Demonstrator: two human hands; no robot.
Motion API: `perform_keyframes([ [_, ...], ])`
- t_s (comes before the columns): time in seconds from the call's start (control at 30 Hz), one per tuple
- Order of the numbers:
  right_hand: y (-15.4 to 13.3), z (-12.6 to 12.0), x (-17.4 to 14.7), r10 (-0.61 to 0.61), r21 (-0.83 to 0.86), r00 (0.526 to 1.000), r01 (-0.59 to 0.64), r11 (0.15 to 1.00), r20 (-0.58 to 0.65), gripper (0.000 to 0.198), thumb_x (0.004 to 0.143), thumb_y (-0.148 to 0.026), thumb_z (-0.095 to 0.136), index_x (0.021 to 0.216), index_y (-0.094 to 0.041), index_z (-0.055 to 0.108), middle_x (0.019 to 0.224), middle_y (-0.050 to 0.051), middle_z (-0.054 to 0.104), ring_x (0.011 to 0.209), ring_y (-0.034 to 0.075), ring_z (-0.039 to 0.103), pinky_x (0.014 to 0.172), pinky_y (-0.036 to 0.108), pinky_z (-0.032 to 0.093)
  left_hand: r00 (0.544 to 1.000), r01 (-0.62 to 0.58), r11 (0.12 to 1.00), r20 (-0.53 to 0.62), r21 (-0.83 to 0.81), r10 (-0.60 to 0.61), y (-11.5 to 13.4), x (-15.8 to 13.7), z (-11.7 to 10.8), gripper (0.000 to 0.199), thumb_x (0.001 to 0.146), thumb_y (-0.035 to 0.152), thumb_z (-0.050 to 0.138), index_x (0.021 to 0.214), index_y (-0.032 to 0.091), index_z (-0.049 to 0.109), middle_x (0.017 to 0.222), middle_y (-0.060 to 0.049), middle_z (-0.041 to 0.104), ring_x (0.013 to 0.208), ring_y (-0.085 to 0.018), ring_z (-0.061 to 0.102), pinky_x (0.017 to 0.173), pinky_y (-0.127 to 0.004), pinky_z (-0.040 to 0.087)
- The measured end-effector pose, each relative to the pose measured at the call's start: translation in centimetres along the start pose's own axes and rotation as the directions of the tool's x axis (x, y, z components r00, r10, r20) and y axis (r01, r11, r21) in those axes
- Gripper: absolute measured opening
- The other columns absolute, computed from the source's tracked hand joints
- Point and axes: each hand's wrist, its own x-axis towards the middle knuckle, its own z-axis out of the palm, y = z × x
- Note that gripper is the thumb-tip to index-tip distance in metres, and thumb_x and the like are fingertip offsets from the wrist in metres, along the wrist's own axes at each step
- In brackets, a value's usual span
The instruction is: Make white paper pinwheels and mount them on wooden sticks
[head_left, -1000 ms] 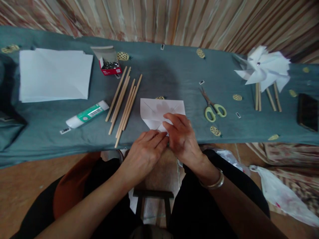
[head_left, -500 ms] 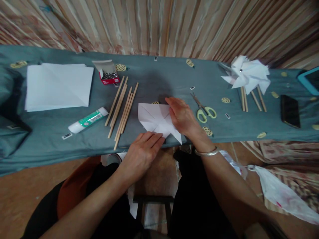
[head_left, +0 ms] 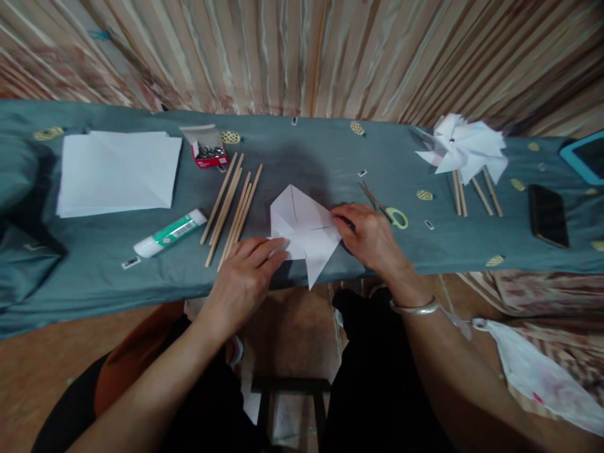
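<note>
A white sheet of paper [head_left: 302, 220] with slits cut in from its corners lies near the table's front edge, turned at an angle, one point hanging toward me. My left hand [head_left: 248, 270] grips its left side, thumb and fingers closed on the paper. On the right side, my right hand [head_left: 365, 233] pinches the paper's edge between thumb and fingers. Just beyond my right hand lie the scissors [head_left: 395, 218] with pale green handles, one of them partly hidden by the hand. Several wooden sticks [head_left: 231, 211] lie to the left of the paper.
To the left are a paper stack [head_left: 117, 173], a glue tube [head_left: 170, 234] and an open red box of small metal pins [head_left: 210, 154]. To the right are white paper pinwheels [head_left: 465, 148] on sticks, a black phone [head_left: 548, 215] and a blue-edged device [head_left: 585, 157].
The paper has been turned, so a corner now points away from me. My left hand has moved left, and my right hand has shifted right and nearer, both now pinching its sides.
</note>
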Motion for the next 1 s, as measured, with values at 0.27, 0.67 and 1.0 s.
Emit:
perform_keyframes([
  [0.27, -0.1, -0.7, -2.0, 0.164, 0.120, 0.986, -0.164, 0.979, 0.007, 0.019, 0.088, -0.023, 0.056, 0.095, -0.017, 0.073, 0.083, 0.006, 0.074, 0.076, 0.021, 0.068, 0.075, 0.033, 0.052, 0.997, 0.078, 0.995, -0.021, 0.061, -0.077, -1.4, 0.5, 0.2, 0.028, 0.093, 0.011, 0.048, 0.111, 0.016, 0.070, 0.119, -0.010, 0.071, 0.103, -0.027, 0.063, 0.086, -0.045, 0.053],
  [0.67, -0.2, -1.1, -4.3, 0.112, 0.079, 0.990, -0.105, 0.991, -0.090, 0.027, 0.092, -0.029, 0.053, 0.109, -0.018, 0.069, 0.103, 0.011, 0.074, 0.096, 0.028, 0.068, 0.089, 0.045, 0.053, 0.976, 0.191, 0.980, -0.093, -0.060, -0.196, -1.3, 0.8, -0.1, 0.038, 0.087, 0.003, 0.049, 0.118, 0.017, 0.064, 0.124, -0.011, 0.067, 0.111, -0.025, 0.060, 0.094, -0.045, 0.054],
  [1.0, -2.0, 0.2, -5.4, -0.049, -0.023, 0.998, 0.048, 0.999, -0.043, 0.036, 0.097, -0.019, 0.039, 0.126, -0.009, 0.059, 0.119, 0.019, 0.068, 0.108, 0.031, 0.064, 0.094, 0.051, 0.052, 0.995, 0.100, 0.979, -0.008, -0.179, -0.104, 6.4, 0.7, -0.4, 0.026, 0.094, 0.013, 0.053, 0.118, 0.013, 0.061, 0.119, -0.012, 0.068, 0.107, -0.024, 0.060, 0.087, -0.041, 0.055],
])
